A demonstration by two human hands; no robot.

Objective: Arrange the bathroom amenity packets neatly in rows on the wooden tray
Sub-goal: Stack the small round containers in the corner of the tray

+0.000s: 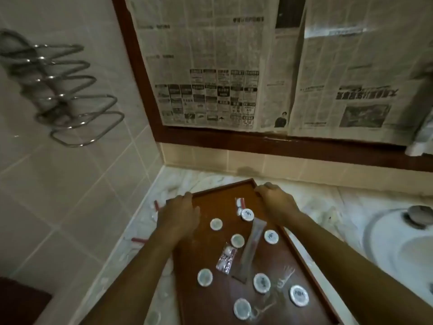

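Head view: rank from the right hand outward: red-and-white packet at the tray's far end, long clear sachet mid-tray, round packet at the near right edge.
From the right hand, gripping the wooden tray's far corner:
1. Red-and-white packet, far end, just left of the hand.
2. Long clear sachet, mid-tray.
3. Round packet, near right edge.

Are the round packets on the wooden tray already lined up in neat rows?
No, the round packets lie scattered across the wooden tray, mixed with a long sachet, in no row.
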